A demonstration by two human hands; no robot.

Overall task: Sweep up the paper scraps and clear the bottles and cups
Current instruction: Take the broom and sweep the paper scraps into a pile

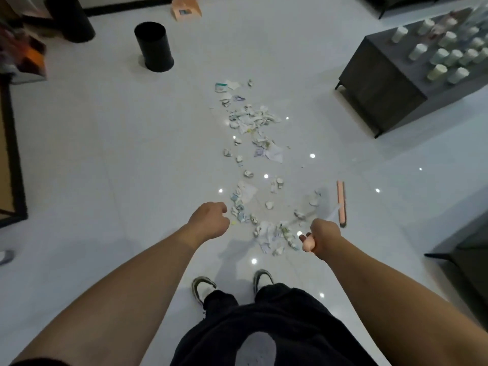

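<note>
Two hands out ahead of the shoes (232, 286). Right hand (326, 237) curled tight round the pink handle end of the broom (341, 204); shaft blurred, pink head down on the floor (118, 154) at the near right edge of the scraps (253, 165). Left hand (210, 220) loosely curled, holding nothing, hanging just left of the scraps' near end. Scraps: torn and crumpled paper strung in a long trail from just beyond the shoes away toward mid-floor, thickest clump at the far part, looser bits near the broom head. Past the scraps' far end, to the left, a black bin (153, 46) stands upright; a second dark cylinder (71, 18) further left of it. Beyond the bin, a pink dustpan (186, 8) lies near the wall, well apart from the scraps. Right of the scraps, a dark low table (383, 85) carries many pale cups (446, 58), all untouched; bottles not clearly made out. Judgement: sweeping step in hand, early; the trail is not yet gathered. Next move calls for drawing the near stragglers up into the far clump, toward bin and dustpan, with short strokes so light paper does not scatter; dustpan must be fetched after.
</note>
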